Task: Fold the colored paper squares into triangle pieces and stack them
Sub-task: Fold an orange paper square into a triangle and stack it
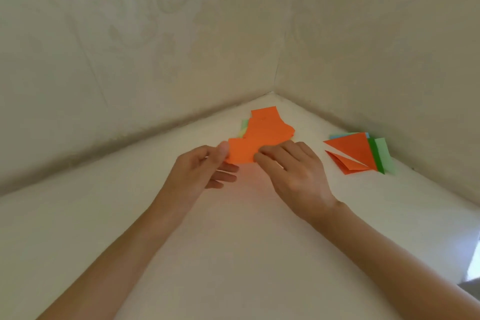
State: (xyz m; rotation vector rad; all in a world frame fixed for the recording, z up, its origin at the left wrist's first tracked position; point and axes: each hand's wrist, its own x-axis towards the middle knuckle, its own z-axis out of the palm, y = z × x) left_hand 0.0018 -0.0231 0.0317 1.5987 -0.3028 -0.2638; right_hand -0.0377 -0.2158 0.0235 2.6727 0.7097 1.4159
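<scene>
An orange paper square (241, 151) is held just above the white table between both hands. My left hand (207, 166) pinches its left edge between thumb and fingers. My right hand (288, 166) grips its right side with curled fingertips. Behind it lies a loose pile of unfolded squares (267, 125), orange on top, with pale green and yellow edges showing at its left. To the right rests the stack of folded triangles (353, 153): orange ones on top, with dark green, light green and blue pieces beneath.
The white table (233, 241) fits into a corner where two beige patterned walls (155, 47) meet just behind the paper piles. The table's right edge (467, 265) shows at the lower right.
</scene>
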